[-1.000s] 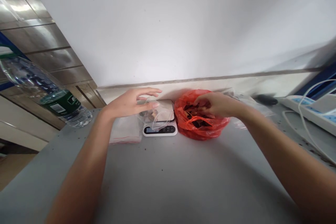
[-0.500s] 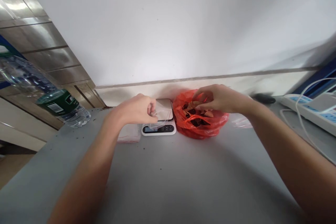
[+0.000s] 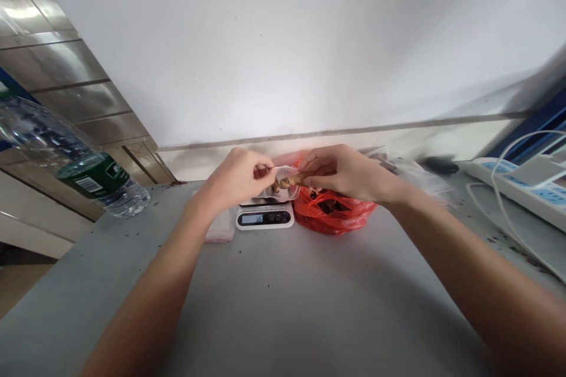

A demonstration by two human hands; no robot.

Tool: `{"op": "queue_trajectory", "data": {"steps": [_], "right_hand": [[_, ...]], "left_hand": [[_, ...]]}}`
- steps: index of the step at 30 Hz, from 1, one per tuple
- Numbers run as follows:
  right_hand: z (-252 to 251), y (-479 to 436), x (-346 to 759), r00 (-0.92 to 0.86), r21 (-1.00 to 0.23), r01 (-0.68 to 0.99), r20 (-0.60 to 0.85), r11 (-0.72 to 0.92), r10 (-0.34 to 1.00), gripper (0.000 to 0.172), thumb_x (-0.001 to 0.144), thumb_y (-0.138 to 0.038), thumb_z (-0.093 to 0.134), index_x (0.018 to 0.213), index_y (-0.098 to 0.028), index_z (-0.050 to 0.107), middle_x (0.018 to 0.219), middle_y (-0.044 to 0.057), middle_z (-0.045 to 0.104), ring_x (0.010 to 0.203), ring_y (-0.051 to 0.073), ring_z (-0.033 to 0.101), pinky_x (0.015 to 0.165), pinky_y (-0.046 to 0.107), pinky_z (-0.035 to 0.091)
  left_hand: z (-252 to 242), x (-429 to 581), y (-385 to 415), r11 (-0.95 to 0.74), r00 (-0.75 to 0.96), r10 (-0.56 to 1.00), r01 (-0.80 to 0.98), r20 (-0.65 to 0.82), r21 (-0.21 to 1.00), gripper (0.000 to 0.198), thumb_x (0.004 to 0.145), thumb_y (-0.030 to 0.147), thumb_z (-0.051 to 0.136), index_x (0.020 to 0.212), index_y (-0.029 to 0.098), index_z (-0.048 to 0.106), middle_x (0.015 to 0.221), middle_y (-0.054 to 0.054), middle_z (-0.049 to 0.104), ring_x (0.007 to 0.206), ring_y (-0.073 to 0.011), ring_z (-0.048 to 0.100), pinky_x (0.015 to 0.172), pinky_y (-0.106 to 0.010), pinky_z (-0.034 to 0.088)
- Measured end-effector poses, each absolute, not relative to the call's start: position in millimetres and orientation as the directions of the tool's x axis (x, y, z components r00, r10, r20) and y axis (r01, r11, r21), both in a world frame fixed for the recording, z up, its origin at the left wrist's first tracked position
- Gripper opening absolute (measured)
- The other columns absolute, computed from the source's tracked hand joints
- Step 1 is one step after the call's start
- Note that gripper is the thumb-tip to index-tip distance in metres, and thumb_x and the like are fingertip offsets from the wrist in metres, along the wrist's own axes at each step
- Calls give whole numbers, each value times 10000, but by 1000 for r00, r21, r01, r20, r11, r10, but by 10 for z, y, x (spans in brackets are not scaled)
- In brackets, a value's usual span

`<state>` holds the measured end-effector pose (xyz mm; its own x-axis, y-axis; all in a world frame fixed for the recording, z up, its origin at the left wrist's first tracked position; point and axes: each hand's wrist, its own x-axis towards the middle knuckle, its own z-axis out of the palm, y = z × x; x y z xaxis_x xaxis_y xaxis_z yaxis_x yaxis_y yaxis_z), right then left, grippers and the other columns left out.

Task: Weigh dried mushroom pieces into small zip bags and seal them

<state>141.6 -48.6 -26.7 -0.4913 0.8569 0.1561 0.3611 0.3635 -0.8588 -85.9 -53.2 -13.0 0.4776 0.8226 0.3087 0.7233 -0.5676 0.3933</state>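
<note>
My left hand [image 3: 241,177] pinches the rim of a small clear plastic bag [image 3: 292,193], held open over the kitchen scale [image 3: 265,219]. From the right, my right hand [image 3: 347,175] grips a brown, dried, wrinkled piece [image 3: 288,181] between thumb and fingers at the bag's mouth. What the piece is exactly, I cannot tell. The scale's display is lit, and its plate is mostly covered by the hand and bag. Beside the scale stands a red plastic bag [image 3: 338,221] with dark and brown pieces inside, partly under my right hand.
Flat clear bags [image 3: 221,228] lie left of the scale. At the left stands a large water bottle [image 3: 99,179]. More clear plastic [image 3: 427,182], a dark object [image 3: 440,165] and a white power strip with a cable [image 3: 522,182] are at the right. A white wall closes the back.
My right hand has come out of the red bag and moved left with the brown piece to the clear bag. My left hand has shifted slightly right; the scale's reading differs.
</note>
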Motion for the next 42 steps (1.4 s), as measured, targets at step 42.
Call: {"op": "queue_trajectory", "data": {"steps": [42], "right_hand": [[-284,-320,1623,-375,-382,863,-45,331,926,169,811,-218,632,682,-216,740,614,5,678,564,162,567,529,293,383]], "left_hand": [[-290,-909,-437,-619,454,774,687,441,380,208,891,233,643,752,200,794,763,-31,772,656,-149,641,651,-276,477]]}}
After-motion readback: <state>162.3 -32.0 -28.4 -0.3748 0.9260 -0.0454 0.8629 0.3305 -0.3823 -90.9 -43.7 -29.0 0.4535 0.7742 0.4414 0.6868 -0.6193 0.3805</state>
